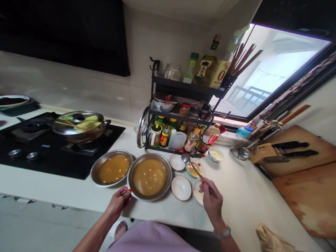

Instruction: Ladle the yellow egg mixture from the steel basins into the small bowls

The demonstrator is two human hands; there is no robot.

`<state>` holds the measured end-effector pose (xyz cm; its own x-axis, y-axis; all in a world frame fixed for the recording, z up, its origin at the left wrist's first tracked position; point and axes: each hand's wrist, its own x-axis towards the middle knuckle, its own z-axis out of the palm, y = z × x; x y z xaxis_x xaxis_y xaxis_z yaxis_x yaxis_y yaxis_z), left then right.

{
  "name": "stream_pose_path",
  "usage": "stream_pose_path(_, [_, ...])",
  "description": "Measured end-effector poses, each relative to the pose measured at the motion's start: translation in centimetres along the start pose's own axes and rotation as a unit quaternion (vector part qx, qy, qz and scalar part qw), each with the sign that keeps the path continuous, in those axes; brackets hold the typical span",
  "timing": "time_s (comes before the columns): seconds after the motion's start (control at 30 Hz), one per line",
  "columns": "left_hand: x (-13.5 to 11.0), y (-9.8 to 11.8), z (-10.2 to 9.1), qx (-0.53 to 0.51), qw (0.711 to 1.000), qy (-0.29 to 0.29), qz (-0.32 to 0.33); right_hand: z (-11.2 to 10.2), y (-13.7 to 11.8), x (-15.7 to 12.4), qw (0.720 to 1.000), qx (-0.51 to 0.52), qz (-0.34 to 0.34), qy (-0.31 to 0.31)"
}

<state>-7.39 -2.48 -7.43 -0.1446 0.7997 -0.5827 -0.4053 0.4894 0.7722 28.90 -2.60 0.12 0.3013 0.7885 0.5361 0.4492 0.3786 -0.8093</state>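
My right hand [210, 198] is closed round the handle of a metal ladle [191, 165], whose bowl hangs above the small bowls. My left hand [119, 201] pinches the near rim of a steel pan [149, 176] filled with yellow-brown liquid. A second steel pan [112, 168] of the same liquid sits to its left. Several small white bowls stand to the right: an empty one [181, 188], another empty one [176, 162], one with yellow liquid [193, 170] under the ladle, and one partly hidden by my right hand.
A black hob [47, 154] at left carries a lidded wok [78, 126]. A black spice rack [181, 119] with bottles and jars stands behind the pans. Another small bowl [216, 154], a knife block [265, 154] and wooden cutting boards [307, 182] lie right.
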Motion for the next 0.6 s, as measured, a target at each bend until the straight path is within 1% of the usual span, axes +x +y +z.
stream_pose_path(0.1, [0.1,0.0,-0.1,0.004,1.000,0.002,-0.001,-1.5,2.0,0.7,0.997,-0.048,0.035,0.041])
stream_pose_path(0.2, [0.3,-0.2,-0.2,-0.005,1.000,0.007,-0.002,-2.5,4.1,0.5,0.994,-0.070,0.068,0.053])
stream_pose_path(0.27, [0.4,-0.3,-0.2,-0.012,1.000,0.008,-0.002,-2.6,5.1,0.1,0.991,-0.064,0.099,0.056])
stream_pose_path(0.37, [0.5,-0.4,-0.3,-0.013,1.000,0.005,0.000,-2.4,5.7,-0.3,0.981,-0.029,0.168,0.092])
stream_pose_path(0.47, [0.5,-0.4,-0.3,-0.002,1.000,0.002,0.004,-2.2,5.8,-0.1,0.959,0.018,0.230,0.165])
stream_pose_path(0.53, [0.4,-0.4,-0.3,-0.002,1.000,-0.001,0.008,-2.4,5.8,0.2,0.943,0.049,0.255,0.206])
stream_pose_path(0.6, [0.4,-0.4,-0.3,-0.007,1.000,-0.003,0.009,-2.7,5.7,0.6,0.933,0.073,0.267,0.230])
